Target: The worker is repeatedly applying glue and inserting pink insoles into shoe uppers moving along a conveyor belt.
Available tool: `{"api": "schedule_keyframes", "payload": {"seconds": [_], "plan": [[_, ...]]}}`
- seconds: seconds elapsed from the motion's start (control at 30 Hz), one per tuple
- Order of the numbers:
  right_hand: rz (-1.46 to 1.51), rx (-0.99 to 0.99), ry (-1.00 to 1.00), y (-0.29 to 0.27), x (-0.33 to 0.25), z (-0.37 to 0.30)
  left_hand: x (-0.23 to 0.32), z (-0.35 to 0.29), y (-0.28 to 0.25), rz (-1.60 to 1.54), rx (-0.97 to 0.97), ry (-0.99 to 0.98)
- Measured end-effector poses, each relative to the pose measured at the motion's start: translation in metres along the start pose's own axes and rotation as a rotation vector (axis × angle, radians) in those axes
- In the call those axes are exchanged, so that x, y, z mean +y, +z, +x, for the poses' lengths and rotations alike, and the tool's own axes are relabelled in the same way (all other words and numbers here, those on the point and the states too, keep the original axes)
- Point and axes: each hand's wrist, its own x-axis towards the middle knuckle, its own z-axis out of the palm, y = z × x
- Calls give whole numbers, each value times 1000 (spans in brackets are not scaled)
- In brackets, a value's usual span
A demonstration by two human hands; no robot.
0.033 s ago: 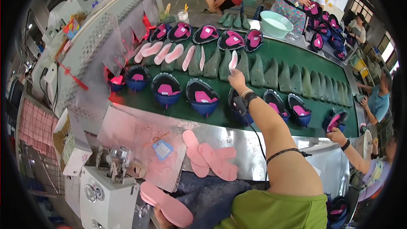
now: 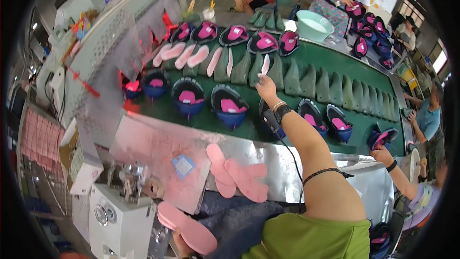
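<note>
My right hand (image 2: 266,88) reaches over the green conveyor belt, its fingers closed at the lower end of a narrow pink insole (image 2: 265,64). That insole stands against the row of dark green shoe lasts (image 2: 292,79). Down at the lower edge my left hand (image 2: 182,244) grips a small stack of pink insoles (image 2: 188,228), which hides most of the fingers. Several more insoles (image 2: 184,56) rest on the lasts at the left of the row. Loose insoles (image 2: 239,177) overlap on the metal worktop in front of me.
Blue shoe uppers with pink tongues (image 2: 229,105) line the near side of the belt (image 2: 201,79); others line its far side. A blue tag (image 2: 183,166) lies on the worktop. A grey machine (image 2: 112,220) stands lower left. A co-worker's hand (image 2: 382,153) holds a shoe at right.
The narrow insole at my right hand sits slightly farther right and higher, as do the lasts around it. The blue tag looks turned, and its red string no longer shows.
</note>
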Motion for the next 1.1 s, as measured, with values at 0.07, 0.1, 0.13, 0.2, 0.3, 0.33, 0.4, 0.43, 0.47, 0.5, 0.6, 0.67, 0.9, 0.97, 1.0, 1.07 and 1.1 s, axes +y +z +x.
{"api": "schedule_keyframes", "payload": {"seconds": [0.07,0.1,0.13,0.2,0.3,0.33,0.4,0.43,0.47,0.5,0.6,0.67,0.9,0.97,1.0,1.07,1.1], "plan": [[167,-49,-78,12,-27,-37,-1,1,-7,199,51,24],[297,-196,-128,12,-40,-58,1,1,-10,395,194,12],[385,-437,-53,6,-50,-88,1,1,-11,402,118,63],[390,-705,-172,-10,-70,-142,1,1,-8,355,91,91],[-103,-741,-445,-41,-95,-211,-4,1,5,197,30,54],[-194,-782,-399,-51,-102,-230,-5,0,10,167,22,54],[-355,-818,-351,-63,-113,-260,-5,-3,18,180,27,71],[-397,-826,-365,-65,-117,-270,-4,-4,21,170,30,75],[-424,-811,-394,-66,-119,-277,-5,-6,23,158,35,77],[-479,-849,-392,-66,-120,-283,-5,-10,24,153,19,92],[-300,-897,-190,-59,-113,-286,-3,-16,23,150,-3,51],[-191,-1042,-13,-57,-105,-282,-2,-19,23,126,20,47],[284,-1235,126,-60,-125,-235,-3,-12,25,82,-68,-15],[552,-1333,282,-56,-150,-230,0,-6,29,98,10,-89],[389,-1378,225,-52,-163,-229,1,-4,31,109,-37,-94],[404,-1397,160,-41,-190,-250,2,0,37,143,-87,-62],[407,-1405,134,-36,-203,-263,2,2,41,186,-73,-31]]}}
